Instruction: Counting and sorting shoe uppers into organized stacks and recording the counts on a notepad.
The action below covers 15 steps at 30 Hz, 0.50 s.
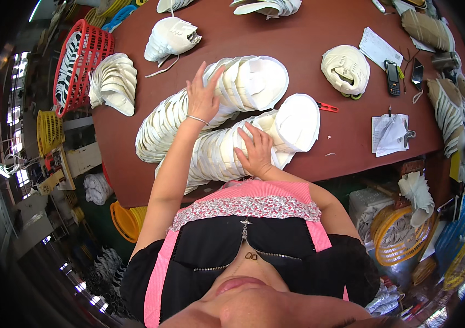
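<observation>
Two long rows of nested white shoe uppers lie side by side on the red-brown table (347,142), slanting from lower left to upper right. My left hand (203,98), a bracelet at its wrist, rests with spread fingers on top of the far row (161,123). On the near row (210,158) lies my right hand (255,148), its fingers apart and laid over the layers. Both rows end at the right in a pale, rounded flat face. Neither hand is closed round a piece. The undersides of the rows are hidden.
A red cutter (328,107) lies right of the rows. Beyond are a white shoe (346,70), a handheld scanner (391,77) and a clipboard (390,134). More stacked uppers (115,82) stand left by a red basket (82,60). An orange basket (402,240) sits below the table's right side.
</observation>
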Motion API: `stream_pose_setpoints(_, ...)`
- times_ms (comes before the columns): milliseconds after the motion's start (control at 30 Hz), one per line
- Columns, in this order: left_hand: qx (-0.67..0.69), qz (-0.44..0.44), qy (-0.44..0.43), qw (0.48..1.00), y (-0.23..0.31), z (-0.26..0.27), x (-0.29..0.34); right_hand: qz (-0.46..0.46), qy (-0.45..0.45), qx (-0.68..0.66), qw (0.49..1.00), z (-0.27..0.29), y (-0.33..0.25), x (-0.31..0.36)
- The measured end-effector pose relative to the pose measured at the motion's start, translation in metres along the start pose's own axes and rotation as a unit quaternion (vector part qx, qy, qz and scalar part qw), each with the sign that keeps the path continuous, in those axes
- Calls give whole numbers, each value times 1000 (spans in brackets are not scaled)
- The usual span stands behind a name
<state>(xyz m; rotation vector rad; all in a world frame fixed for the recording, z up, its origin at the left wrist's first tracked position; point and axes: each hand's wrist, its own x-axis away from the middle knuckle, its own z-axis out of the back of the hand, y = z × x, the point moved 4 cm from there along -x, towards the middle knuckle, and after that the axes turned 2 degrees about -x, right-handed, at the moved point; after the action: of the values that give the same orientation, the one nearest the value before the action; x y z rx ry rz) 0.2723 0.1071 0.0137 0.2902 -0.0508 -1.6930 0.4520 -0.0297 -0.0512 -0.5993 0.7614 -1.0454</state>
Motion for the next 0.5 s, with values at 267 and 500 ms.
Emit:
stream_pose_setpoints(267,-18,-67,-59,996,-8,-24,0,5,17,-5,1000,1,-1,1)
stream_pose_setpoints(500,21,-54,7,998,-10,-37,9,4,20,-1,1000,2,0,0)
